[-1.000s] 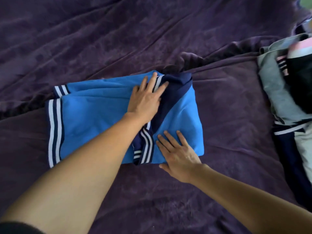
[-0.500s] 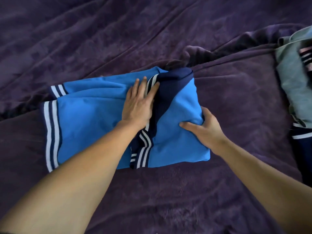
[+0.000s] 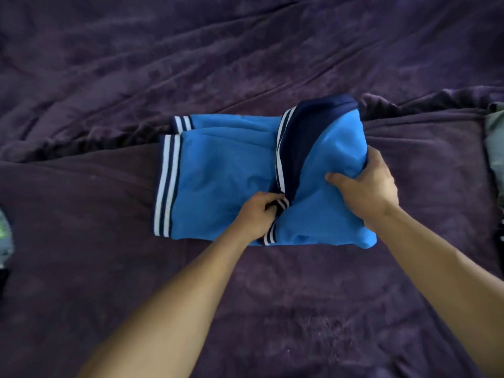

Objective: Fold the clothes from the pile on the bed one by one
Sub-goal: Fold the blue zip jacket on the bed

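The blue top [image 3: 223, 181] lies flat on the bed [image 3: 245, 309], near the middle of what I see. It is bright blue, with a dark blue part up at its 12 o'clock side. A side band [image 3: 165, 186] with white and dark stripes runs down its 9 o'clock edge. A middle band [image 3: 281, 159] with the same stripes runs from 12 o'clock down to 6 o'clock.

The left hand [image 3: 256, 216] sits at the 6 o'clock edge of the top. Its fingers [image 3: 266, 205] are curled tight round the low end of the middle band. The right hand [image 3: 365, 186] is at the 3 o'clock edge. Its thumb lies on the cloth and its other fingers are tucked under, so it is clamped on that side.

I think I am partway through folding this one top. It looks folded once already, into a wide shape. My guess is that the next move lifts the 3 o'clock side and lays it over toward 9 o'clock. Both hands need to rise together, so the cloth lands smooth and the band does not slip out.

The bed has a wrinkly purple cover. At the far 3 o'clock edge a bit of grey cloth [image 3: 495, 143] shows; it may be the pile. At the 9 o'clock edge is a small blurry thing [image 3: 4, 236]. I cannot tell what it is.

I see no words, tags or brand marks.
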The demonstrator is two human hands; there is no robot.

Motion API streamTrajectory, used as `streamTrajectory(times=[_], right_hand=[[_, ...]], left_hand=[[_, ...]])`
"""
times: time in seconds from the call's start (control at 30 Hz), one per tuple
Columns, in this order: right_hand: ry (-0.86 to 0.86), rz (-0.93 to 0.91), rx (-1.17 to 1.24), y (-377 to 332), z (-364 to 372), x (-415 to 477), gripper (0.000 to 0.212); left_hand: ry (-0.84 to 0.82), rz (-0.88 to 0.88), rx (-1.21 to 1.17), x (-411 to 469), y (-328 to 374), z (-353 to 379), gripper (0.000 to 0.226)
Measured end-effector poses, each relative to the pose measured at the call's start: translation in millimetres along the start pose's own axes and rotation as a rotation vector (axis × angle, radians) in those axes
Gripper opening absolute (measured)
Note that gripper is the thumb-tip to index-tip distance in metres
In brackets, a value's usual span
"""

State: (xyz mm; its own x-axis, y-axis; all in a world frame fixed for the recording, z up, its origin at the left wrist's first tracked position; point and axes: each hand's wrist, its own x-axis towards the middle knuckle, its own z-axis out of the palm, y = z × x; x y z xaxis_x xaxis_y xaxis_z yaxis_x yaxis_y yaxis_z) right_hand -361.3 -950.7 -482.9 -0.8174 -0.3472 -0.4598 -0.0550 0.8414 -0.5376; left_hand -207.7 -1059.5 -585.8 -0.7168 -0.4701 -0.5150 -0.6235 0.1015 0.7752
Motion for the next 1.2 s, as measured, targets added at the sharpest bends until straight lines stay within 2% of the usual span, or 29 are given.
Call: streamTrajectory(times=[0.13,0.27,0.4,0.47,0.53,0.6,0.67,0.73,0.8,0.87,0.93,1.0,1.07,1.13,1.2], right_hand=[[0.006,-0.095,-0.263,-75.6,26.7,-29.6,0.078],[-0.139,-0.294,-0.414,-145.3,99.7,-58.5,0.073],[-0.422,-0.466,-0.304,-159.2,182.3,-91.5,0.056],[-0.343,-0.515,-0.075,-137.9,192.9,-95.3,0.047],[-0.099,-0.497,0.068,-108.7,180.7,-84.7,0.037],[0.072,-0.424,-0.017,-78.9,160.8,-64.4,0.035],[0.024,-0.312,-0.198,-56.2,146.6,-42.9,0.047],[-0.145,-0.263,-0.283,-46.5,144.4,-29.4,0.059],[-0.235,-0.310,-0.293,-43.8,148.2,-25.7,0.060],[-0.256,-0.395,-0.309,-43.6,153.7,-30.4,0.059],[-0.307,-0.467,-0.403,-42.1,162.4,-35.2,0.060],[-0.389,-0.507,-0.544,-39.5,171.9,-37.3,0.061],[-0.339,-0.510,-0.551,-40.2,175.0,-33.4,0.060],[-0.152,-0.476,-0.463,-44.0,171.3,-26.2,0.062],[-0.040,-0.419,-0.378,-44.0,171.0,-19.8,0.069]], left_hand=[[0.262,-0.191,-0.436,-37.8,-13.0,-67.3,0.026],[0.612,-0.304,-0.677,-80.3,-46.5,-138.6,0.016],[0.767,-0.399,-0.652,-114.5,-94.1,-181.2,0.023],[0.813,-0.415,-0.595,-122.1,-108.7,-185.8,0.022],[0.827,-0.295,-0.499,-117.8,-105.5,-181.2,0.015],[0.717,-0.185,-0.416,-100.7,-88.0,-169.1,0.012],[0.518,-0.206,-0.329,-78.0,-65.0,-152.7,0.040],[0.420,-0.239,-0.229,-63.9,-45.4,-139.6,0.065],[0.526,-0.188,-0.240,-63.3,-43.6,-135.3,0.054],[0.654,-0.164,-0.269,-76.8,-56.4,-134.4,0.043],[0.662,-0.256,-0.220,-90.5,-80.7,-133.3,0.042],[0.604,-0.423,-0.122,-91.8,-100.2,-135.4,0.046],[0.607,-0.455,-0.029,-80.1,-101.7,-145.0,0.056],[0.638,-0.347,-0.031,-60.7,-85.1,-154.5,0.067],[0.657,-0.309,-0.024,-38.6,-72.3,-155.8,0.072]])
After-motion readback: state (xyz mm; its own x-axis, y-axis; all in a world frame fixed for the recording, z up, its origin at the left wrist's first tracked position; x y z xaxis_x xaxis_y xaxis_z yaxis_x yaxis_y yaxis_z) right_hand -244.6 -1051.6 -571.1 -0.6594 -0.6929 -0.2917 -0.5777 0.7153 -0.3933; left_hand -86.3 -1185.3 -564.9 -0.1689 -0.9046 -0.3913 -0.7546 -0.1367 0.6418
